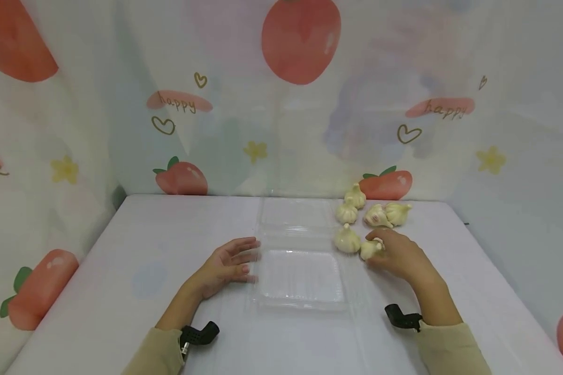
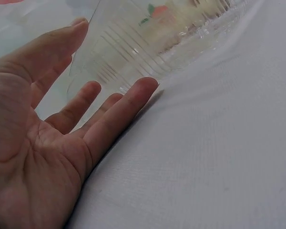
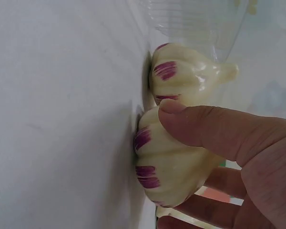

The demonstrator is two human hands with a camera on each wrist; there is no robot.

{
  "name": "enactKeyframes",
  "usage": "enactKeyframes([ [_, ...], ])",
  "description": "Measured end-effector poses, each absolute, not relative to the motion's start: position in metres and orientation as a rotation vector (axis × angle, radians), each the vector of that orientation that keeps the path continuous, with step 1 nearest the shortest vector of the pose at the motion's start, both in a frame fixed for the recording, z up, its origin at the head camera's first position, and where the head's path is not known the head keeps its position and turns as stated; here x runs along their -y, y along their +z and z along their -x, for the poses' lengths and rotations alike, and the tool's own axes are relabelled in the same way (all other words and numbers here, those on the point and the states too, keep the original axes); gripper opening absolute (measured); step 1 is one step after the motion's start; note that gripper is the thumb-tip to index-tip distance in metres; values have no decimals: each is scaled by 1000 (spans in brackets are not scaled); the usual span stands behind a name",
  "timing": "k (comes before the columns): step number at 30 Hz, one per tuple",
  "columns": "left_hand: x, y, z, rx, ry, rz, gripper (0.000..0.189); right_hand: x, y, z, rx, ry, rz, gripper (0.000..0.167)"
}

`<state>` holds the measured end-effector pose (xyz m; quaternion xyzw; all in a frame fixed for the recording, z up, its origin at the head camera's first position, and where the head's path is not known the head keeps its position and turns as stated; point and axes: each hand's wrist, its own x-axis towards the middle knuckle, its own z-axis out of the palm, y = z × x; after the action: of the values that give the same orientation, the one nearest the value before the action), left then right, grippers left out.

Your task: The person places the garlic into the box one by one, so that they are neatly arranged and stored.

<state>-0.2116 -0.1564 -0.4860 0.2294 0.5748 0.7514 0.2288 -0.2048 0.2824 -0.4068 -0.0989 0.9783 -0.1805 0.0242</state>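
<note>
A clear plastic clamshell box lies opened out in the middle of the white table, its lid folded toward the wall. At the box's left side is my left hand, fingers spread and mostly straight, tips at the plastic edge. My right hand grips a garlic bulb between thumb and fingers, low over the table right of the box. Beside it another garlic bulb, with purple streaks in the right wrist view, stands close to the box's right edge.
Behind the right hand, two garlic bulbs sit side by side. Two more bulbs stand near the lid's right edge. A patterned cloth wall rises behind the table. Each wrist wears a black camera mount.
</note>
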Motion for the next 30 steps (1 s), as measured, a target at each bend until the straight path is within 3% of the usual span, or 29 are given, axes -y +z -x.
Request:
enactKeyframes([
  [6,161,-481,219,-1585,2041,-677,66,-274,-408,204,-3023,-604,312,43],
  [21,160,-483,214,-1723,1969,-690,70,-260,-379,188,-3084,-668,384,52],
  [30,152,-487,212,-1776,1944,-692,63,-244,-373,185,-3133,-759,508,48],
])
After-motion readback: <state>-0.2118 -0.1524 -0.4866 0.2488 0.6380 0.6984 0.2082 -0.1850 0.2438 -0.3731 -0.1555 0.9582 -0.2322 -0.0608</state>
